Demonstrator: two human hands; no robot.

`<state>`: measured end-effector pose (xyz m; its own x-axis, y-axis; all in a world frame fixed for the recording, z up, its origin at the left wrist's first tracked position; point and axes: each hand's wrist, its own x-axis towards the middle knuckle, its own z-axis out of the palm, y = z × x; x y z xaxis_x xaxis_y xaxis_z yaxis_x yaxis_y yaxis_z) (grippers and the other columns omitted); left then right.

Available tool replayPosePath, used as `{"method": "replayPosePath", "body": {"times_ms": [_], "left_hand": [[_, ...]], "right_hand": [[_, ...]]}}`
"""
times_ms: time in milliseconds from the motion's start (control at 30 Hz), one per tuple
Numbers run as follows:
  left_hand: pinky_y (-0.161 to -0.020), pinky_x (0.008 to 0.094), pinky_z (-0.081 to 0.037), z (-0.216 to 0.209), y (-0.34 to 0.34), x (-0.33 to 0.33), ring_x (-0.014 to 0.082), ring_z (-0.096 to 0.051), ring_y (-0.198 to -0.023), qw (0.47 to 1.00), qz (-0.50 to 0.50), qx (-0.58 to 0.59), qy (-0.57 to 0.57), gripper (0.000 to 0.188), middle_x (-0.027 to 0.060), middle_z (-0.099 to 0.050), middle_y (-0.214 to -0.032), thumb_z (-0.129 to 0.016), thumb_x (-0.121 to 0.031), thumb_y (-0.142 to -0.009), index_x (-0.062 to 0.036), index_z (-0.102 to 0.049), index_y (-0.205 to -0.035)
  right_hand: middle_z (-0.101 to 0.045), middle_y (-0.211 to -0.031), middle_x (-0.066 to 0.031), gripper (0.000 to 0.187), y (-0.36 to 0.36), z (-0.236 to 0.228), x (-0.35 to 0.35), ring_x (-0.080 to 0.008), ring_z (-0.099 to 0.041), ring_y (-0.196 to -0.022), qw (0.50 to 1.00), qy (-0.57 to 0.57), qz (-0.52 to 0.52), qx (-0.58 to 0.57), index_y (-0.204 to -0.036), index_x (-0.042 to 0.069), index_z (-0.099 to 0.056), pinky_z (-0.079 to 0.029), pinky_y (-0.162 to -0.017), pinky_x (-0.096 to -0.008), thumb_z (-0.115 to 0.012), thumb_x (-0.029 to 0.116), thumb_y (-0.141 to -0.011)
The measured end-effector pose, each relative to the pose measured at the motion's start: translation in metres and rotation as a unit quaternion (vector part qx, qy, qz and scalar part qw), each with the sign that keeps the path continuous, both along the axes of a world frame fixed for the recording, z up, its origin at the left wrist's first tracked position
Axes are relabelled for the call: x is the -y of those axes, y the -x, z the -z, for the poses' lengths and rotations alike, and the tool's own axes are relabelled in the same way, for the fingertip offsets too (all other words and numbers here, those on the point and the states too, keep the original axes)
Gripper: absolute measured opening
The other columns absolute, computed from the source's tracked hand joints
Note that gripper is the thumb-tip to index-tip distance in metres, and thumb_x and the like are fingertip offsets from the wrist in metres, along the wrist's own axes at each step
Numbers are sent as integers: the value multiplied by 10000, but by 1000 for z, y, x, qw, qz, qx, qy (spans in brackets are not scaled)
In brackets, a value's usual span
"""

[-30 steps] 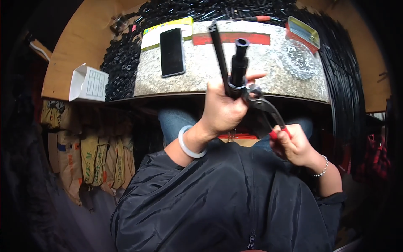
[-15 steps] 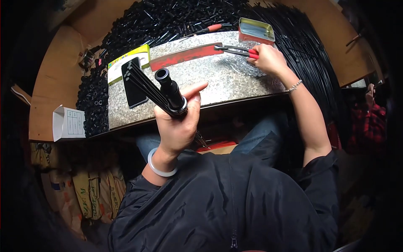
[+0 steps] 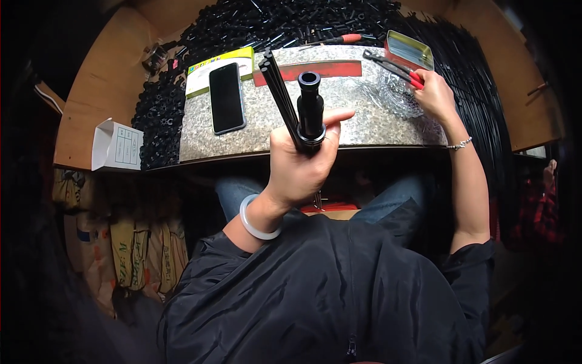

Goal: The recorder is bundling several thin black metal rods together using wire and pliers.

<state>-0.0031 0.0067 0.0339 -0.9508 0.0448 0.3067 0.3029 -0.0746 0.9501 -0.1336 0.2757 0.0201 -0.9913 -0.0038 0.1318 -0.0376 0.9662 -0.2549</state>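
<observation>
My left hand [image 3: 300, 167] is closed around what looks like an umbrella frame [image 3: 310, 109], a black stepped tube with an open round top and a bundle of thin black rods leaning left beside it. Its index finger sticks out to the right. Thin metal ends show below the hand. Over the right part of the worktop, my right hand [image 3: 435, 96] grips red-handled pliers [image 3: 397, 69]. Their dark jaws point to the far left, near the right end of a worn red bar [image 3: 333, 69]. Crumpled clear plastic [image 3: 397, 100] lies beneath the pliers.
A dark phone [image 3: 226, 100] lies on the stone-patterned worktop [image 3: 254, 136], beside a yellow-green box [image 3: 200, 76]. Heaped black parts [image 3: 267, 24] line the back. At right are long black rods [image 3: 467, 79] and an open tin [image 3: 409, 50]. A white carton [image 3: 118, 145] stands left.
The view has shifted, so the bench sits further right in it. My left hand has carried the umbrella frame rightward, away from the phone. The pliers' jaws have moved slightly off the red bar's end.
</observation>
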Motion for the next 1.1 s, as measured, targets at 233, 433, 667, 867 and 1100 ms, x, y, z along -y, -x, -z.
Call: {"method": "replayPosePath", "body": {"times_ms": [233, 433, 667, 867, 1100], "left_hand": [[-456, 185, -275, -3, 0, -7, -17, -354, -526, 1000, 20, 6, -11, 198, -93, -414, -578, -553, 32, -862, 3, -669, -1019], [-520, 190, -385, -12, -1, -13, 13, -482, -615, 997, 57, 23, -54, 131, -36, -566, -661, -614, -50, -871, 25, -665, -965], [-577, 207, -449, -10, -7, -7, 37, -547, -673, 998, 34, 8, -43, 124, 14, -629, -719, -616, -49, -867, 31, -664, -949], [-697, 244, -505, 6, -3, -4, 91, -605, -807, 993, 58, -75, -75, 173, 164, -668, -998, -585, 10, -841, 58, -637, -999], [-695, 242, -504, 6, -5, -1, 96, -605, -803, 992, 59, -72, -79, 193, 136, -674, -960, -593, 8, -836, 57, -633, -1018]], "right_hand": [[-548, -651, 2, 161, -59, -5, 34, -73, -493, -595, 747, 638, -188, 32, -866, 12, -631, -402, -557, -206, -611, 170, -887], [-581, -712, -43, 33, -97, -6, 83, -85, -496, -637, 679, 651, -337, -34, -849, -11, -629, -391, -590, -224, -634, 19, -834], [-574, -639, -63, 109, -116, -23, 114, -139, -477, -527, 763, 476, -330, -287, -819, 15, -641, -369, -487, -248, -724, 18, -748], [-572, -650, -41, 225, -124, -24, 132, -179, -534, -545, 788, 362, -356, -349, -856, 42, -637, -409, -519, -278, -757, 113, -679], [-596, -678, -46, 240, -125, -24, 141, -182, -568, -580, 786, 349, -351, -370, -852, 50, -624, -422, -533, -279, -763, 127, -672]]}}
